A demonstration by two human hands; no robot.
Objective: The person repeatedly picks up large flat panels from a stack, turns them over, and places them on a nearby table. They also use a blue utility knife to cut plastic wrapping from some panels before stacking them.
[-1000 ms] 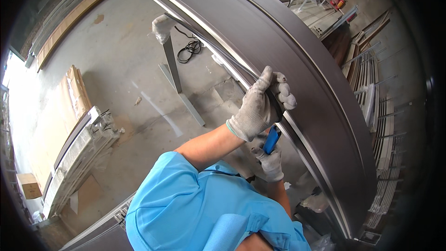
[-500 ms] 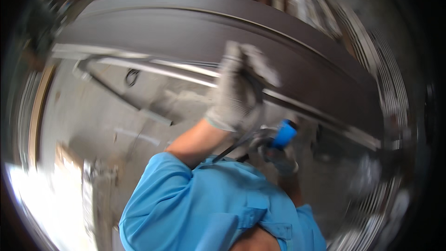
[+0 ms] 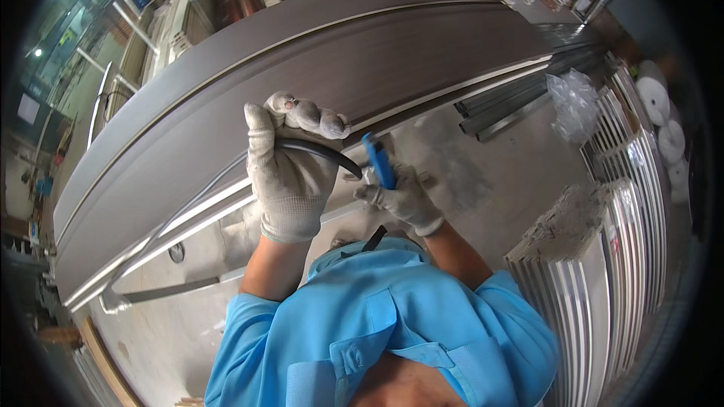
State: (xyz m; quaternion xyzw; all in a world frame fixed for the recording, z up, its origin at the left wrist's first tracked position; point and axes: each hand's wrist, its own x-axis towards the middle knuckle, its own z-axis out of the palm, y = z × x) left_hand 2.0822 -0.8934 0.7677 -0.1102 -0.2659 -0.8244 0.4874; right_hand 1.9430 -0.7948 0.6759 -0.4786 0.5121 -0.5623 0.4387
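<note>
Both of my hands wear pale work gloves. My left hand (image 3: 290, 169), palm turned up and fingers curled, holds a black flexible strip (image 3: 320, 149) that crosses the palm below the thumb. One part of the strip trails down to the left past the long dark brown panel (image 3: 362, 68); its cut-looking end lies by my right hand. My right hand (image 3: 403, 200) grips a slim blue tool (image 3: 380, 164), perhaps a cutter, tilted up close to that end. The tool's exact kind is not plain. Both hands are on the near side of the panel.
Dark metal profiles (image 3: 505, 109) and crumpled clear plastic (image 3: 573, 105) lie to the right. Stacked pale profiles (image 3: 626, 234) line the right side. A grey bar (image 3: 170, 292) and a small black coil (image 3: 176, 253) are at the lower left. More stacked lengths stand behind the panel.
The view has turned, and the picture is sharper. My left hand has opened out from a blurred, raised pose to palm up. My right hand with the blue tool has come closer to it.
</note>
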